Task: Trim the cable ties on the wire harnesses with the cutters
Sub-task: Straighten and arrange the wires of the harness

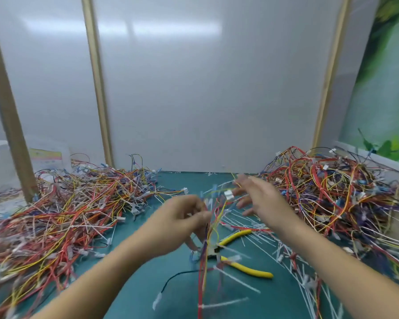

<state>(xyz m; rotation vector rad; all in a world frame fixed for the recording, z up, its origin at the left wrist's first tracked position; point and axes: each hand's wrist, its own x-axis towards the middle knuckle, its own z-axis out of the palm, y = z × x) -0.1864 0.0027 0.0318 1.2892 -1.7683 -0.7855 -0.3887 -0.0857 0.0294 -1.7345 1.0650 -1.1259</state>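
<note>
Your left grip (182, 223) is pinching a limp, light harness (202, 279) over the worktop (136, 295), right grip (260, 200) hovering open-fingered, cutters (247, 269) lying underneath, so I'd be holding it right beside a tie.

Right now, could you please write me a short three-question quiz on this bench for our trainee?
1. True or false: the cutters lie on the green mat, held by no hand.
2. Which hand has its fingers curled round the wire harness that hangs over the cutters? A) left B) right C) neither
3. Fill in: the handles of the cutters are ____ in colour.

Key: 1 true. 2 A, the left hand. 3 yellow.
</note>
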